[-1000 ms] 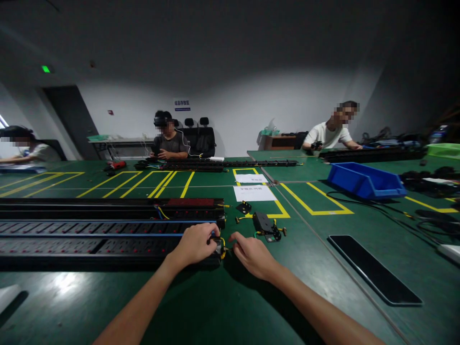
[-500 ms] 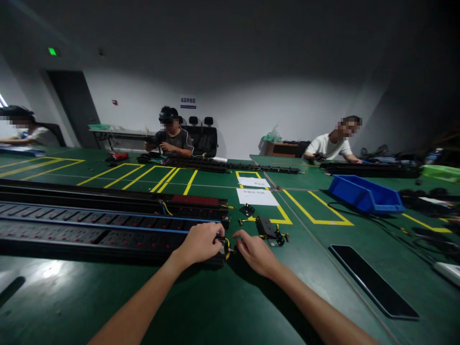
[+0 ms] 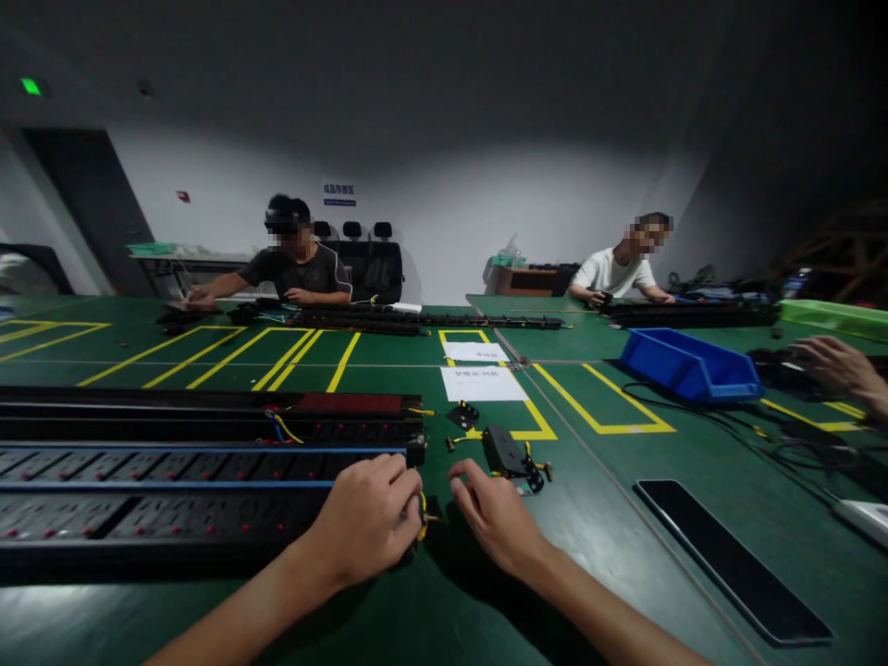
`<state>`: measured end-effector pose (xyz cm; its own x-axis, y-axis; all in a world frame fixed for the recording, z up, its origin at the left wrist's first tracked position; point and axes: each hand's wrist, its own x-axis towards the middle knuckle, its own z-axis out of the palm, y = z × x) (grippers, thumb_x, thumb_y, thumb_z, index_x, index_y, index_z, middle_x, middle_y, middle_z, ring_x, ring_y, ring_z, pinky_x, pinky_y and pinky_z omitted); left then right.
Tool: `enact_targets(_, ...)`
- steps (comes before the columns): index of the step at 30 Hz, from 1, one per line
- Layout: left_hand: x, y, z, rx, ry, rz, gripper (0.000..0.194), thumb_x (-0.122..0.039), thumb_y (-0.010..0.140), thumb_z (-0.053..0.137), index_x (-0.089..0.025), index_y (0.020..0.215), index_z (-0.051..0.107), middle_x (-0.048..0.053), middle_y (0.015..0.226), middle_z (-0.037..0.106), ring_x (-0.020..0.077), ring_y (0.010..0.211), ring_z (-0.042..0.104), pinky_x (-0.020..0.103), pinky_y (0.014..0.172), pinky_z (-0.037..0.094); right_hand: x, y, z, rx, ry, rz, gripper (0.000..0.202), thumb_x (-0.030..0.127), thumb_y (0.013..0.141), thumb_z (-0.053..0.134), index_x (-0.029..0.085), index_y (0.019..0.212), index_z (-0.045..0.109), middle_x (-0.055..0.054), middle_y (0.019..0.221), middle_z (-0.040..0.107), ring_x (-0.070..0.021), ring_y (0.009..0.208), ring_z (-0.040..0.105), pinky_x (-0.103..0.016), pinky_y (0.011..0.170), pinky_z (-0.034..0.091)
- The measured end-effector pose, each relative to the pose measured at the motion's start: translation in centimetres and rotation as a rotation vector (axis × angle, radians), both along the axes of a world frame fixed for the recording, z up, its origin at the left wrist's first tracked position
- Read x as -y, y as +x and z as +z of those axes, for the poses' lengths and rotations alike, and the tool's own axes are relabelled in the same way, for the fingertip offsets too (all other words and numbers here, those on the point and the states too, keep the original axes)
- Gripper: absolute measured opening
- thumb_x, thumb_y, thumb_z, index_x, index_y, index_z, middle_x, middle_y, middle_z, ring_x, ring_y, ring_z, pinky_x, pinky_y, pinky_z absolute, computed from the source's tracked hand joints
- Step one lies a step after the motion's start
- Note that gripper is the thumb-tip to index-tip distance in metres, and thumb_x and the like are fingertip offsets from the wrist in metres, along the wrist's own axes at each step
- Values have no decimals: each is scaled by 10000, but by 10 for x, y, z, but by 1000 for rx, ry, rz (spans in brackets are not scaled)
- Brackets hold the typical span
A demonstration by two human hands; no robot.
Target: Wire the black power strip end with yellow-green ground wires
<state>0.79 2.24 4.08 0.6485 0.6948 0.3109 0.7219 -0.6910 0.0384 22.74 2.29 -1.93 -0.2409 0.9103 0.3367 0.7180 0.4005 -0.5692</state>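
Observation:
Long black power strips with blue edges (image 3: 208,518) lie side by side on the green table, running off to the left. My left hand (image 3: 375,513) rests on the right end of the nearest strip, fingers curled round its end. Yellow wires (image 3: 425,520) stick out of that end beside my fingertips. To the right, my right hand (image 3: 496,513) hovers just above the table, fingers bent and apart, holding nothing. Beyond it lies a small black box (image 3: 504,451) with yellow wire ends, and a small black plate (image 3: 463,415) is behind that.
A phone (image 3: 732,560) lies at the right, with a blue bin (image 3: 690,365) and black cables beyond it. Paper sheets (image 3: 484,384) lie mid-table. Another person's hand (image 3: 843,370) reaches in at the right edge. Two people sit across the table.
The view has turned right, and the nearest strip's end appears lower and nearer, my left hand still on it. A person opposite has stretched out an arm; another hand has appeared at the right.

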Motion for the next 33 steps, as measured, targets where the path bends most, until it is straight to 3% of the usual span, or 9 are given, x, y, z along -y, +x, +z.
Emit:
enact_targets(3,10,10,-5,-27,134,-157,97,-239,889,506,-227,830,582,40,830,618,244,770,562,378,648,404,0,20,28,57,57,-49,257,361,1002,408,221,942,615,-2,602,610,-170,514,565,-267,541,314)
enact_targets(6,12,18,-12,14,274,-215,98,-244,878,527,-227,789,565,29,770,606,238,731,553,387,644,403,-5,53,54,-27,115,-155,269,398,985,437,214,960,631,-1,579,582,-158,493,523,-269,510,306)
enact_targets(8,6,21,-14,37,349,-219,143,-249,881,531,-223,741,553,24,714,587,226,698,547,373,609,382,-10,77,60,-55,116,-245,288,436,980,452,214,959,634,26,529,525,-151,457,481,-269,491,283)
enact_targets(11,-10,22,-12,54,407,-219,211,-233,904,508,-219,696,538,13,659,554,196,621,504,348,546,322,-17,99,50,-78,104,-360,308,471,963,466,210,949,628,44,508,488,-149,446,465,-267,494,289)
enact_targets(15,-25,22,-9,143,378,-162,240,-224,935,474,-215,701,530,11,664,545,200,623,504,334,554,320,-18,102,23,17,99,-430,318,466,970,447,213,993,638,29,533,547,-155,453,484,-272,510,284)
enact_targets(20,-6,13,-19,188,298,-157,203,-215,935,468,-207,744,534,11,693,565,187,627,494,317,582,323,-13,86,0,273,24,-411,265,392,966,435,236,1048,632,-12,627,652,-203,533,594,-282,534,274)
enact_targets(25,19,4,-29,208,430,-203,131,-239,895,519,-210,769,539,22,707,567,212,679,482,326,616,321,-12,77,-7,310,-15,-388,284,402,983,409,234,1109,598,-39,747,687,-226,614,631,-288,562,309)
enact_targets(33,17,-2,-53,177,459,-94,239,-364,939,463,-192,824,583,75,823,616,260,803,515,375,740,371,-18,104,-8,274,27,-447,273,368,950,417,222,1072,614,-37,744,664,-218,623,610,-301,602,359)
